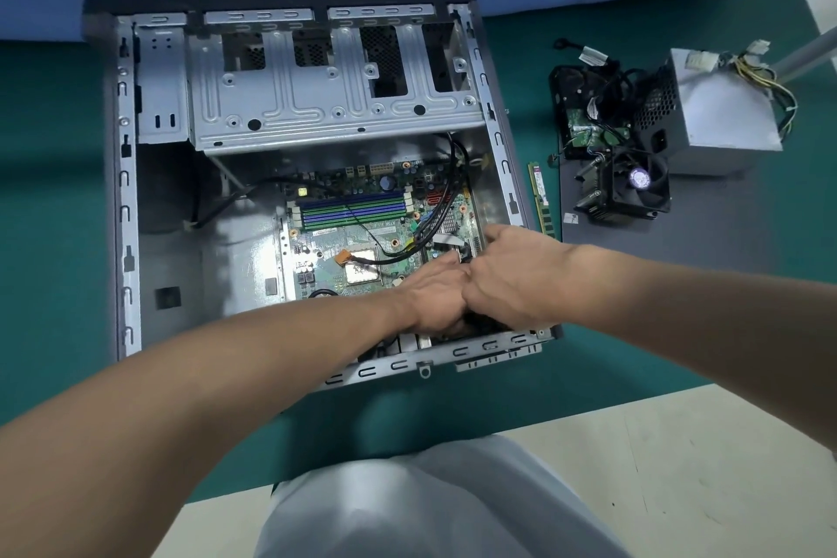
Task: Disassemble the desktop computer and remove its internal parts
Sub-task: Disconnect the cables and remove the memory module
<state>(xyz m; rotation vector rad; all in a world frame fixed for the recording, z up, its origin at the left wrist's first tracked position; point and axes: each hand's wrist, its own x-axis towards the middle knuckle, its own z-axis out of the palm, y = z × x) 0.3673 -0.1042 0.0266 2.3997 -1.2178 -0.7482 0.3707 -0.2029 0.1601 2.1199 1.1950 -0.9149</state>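
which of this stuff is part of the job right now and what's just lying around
In the job: case, motherboard, black cables, left hand, right hand.
Lying aside: power supply, cooler fan, hard drive, memory stick.

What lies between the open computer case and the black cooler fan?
A green memory stick lies there, close beside the case, as the head view shows.

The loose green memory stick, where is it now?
In the head view, the memory stick lies on the table right of the computer case, left of the cooler fan.
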